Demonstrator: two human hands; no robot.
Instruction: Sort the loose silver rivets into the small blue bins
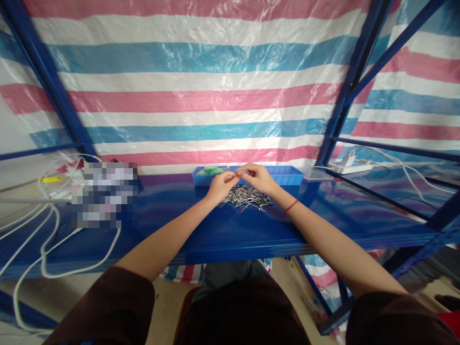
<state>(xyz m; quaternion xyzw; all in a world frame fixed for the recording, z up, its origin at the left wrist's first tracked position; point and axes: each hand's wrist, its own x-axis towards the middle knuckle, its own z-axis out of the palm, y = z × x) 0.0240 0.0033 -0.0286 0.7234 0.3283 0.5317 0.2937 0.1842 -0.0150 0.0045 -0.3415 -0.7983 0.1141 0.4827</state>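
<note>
My left hand (222,184) and my right hand (258,177) meet fingertip to fingertip above a heap of thin silvery metal pieces (247,197). The fingers of both are pinched together; whatever sits between them is too small to make out. Right behind my hands stands a long blue plastic bin (287,176). Green and clear packets (212,170) lie in its left part. The metal pieces look like short pins or rivets, strewn loosely on the blue shelf top (230,235).
White cables (53,239) loop over the shelf's left side beside a blurred-out item (106,194). A clear tray (316,174) adjoins the bin's right end. Farther right sits a white power strip (350,166). Blue metal posts (345,103) frame a striped plastic sheet (201,103).
</note>
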